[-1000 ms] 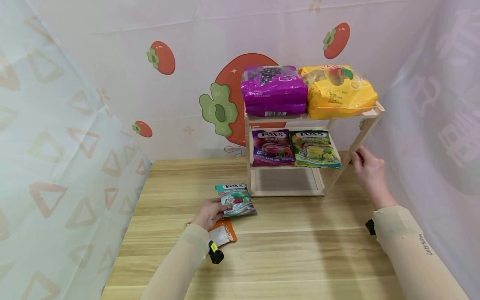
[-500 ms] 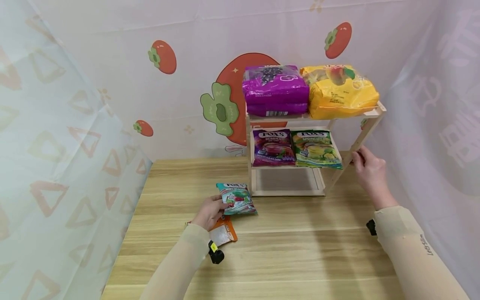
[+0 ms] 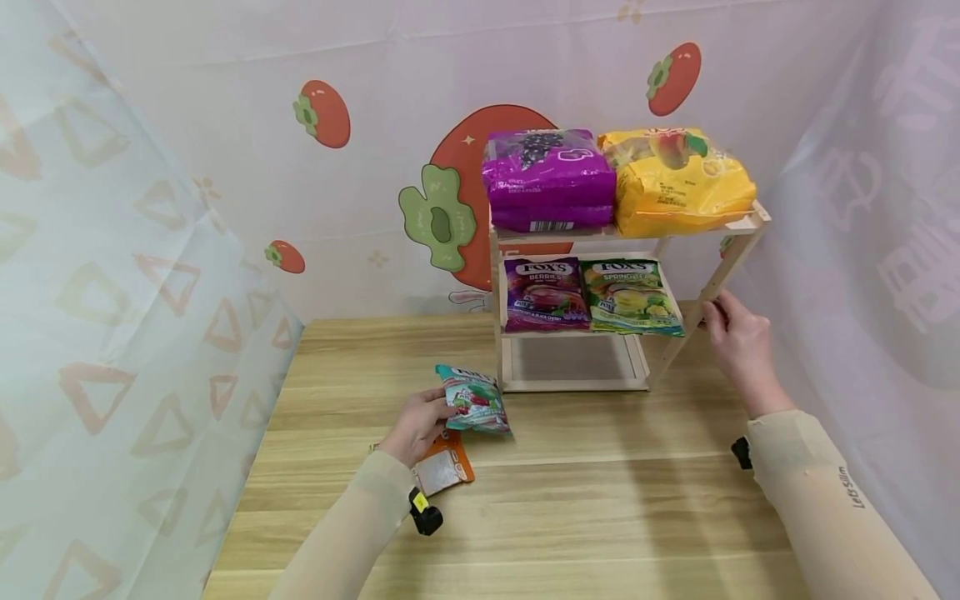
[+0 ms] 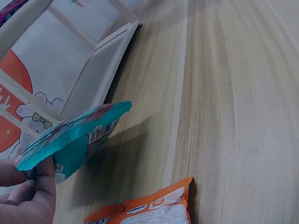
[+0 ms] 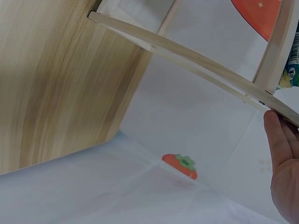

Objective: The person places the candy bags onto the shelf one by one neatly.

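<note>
My left hand (image 3: 417, 423) pinches a teal Fox's candy bag (image 3: 474, 404) by its left edge. In the left wrist view this bag (image 4: 77, 137) is tilted above the table, its shadow beneath, with thumb and fingers at one end. An orange packet (image 3: 447, 468) lies on the table under the left hand, partly covered by it. My right hand (image 3: 738, 348) grips the right front post (image 3: 701, 302) of a wooden shelf rack (image 3: 573, 387). Close up in the right wrist view, the right hand's fingers (image 5: 278, 144) meet the wooden post (image 5: 201, 63), some fingertips hidden.
On the rack's top shelf sit a purple bag (image 3: 551, 182) and a yellow bag (image 3: 678, 183). Its middle shelf bears a berries candy bag (image 3: 545, 296) and a green candy bag (image 3: 632, 296). Printed cloth (image 3: 360, 208) closes in the wooden table (image 3: 570, 508) behind and at the sides.
The teal candy bag has tilted in my left hand, its top turning slightly to the right and up. My right hand has stayed at the rack's post.
</note>
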A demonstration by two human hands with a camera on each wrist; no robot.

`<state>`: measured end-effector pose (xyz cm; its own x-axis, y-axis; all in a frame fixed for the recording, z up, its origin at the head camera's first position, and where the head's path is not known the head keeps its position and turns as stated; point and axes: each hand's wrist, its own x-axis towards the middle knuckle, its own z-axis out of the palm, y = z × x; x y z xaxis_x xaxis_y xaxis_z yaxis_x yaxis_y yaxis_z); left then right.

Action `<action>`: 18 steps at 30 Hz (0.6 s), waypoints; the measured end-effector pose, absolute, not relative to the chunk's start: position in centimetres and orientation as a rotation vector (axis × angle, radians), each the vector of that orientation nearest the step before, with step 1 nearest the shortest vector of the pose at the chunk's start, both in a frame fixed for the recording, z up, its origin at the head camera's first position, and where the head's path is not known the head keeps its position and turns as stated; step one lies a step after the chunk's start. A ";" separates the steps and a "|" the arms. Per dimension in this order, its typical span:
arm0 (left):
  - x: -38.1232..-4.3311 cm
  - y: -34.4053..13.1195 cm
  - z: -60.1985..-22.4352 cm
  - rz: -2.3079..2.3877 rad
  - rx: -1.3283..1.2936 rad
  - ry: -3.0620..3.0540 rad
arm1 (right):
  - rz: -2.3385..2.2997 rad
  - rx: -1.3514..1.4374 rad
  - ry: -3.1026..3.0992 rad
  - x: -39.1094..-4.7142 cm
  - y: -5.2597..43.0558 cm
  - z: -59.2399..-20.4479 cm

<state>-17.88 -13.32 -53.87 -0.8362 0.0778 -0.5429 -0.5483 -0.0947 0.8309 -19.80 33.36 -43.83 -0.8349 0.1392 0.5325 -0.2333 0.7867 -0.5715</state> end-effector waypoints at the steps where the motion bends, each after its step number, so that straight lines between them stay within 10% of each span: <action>1: -17.8 -13.3 -53.8 1.987 -0.503 1.759 | 0.871 0.070 -2.408 -19.8 33.4 -43.8; 18: -16.0 -13.9 -53.4 2.044 -0.359 1.709 | 0.839 0.067 -2.386 -19.8 33.2 -43.8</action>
<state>-15.97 -13.86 -53.39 -0.8653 0.1714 -0.4711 -0.4940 -0.1315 0.8594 -19.82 33.18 -43.75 -0.8176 0.1446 0.5573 -0.2358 0.7989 -0.5533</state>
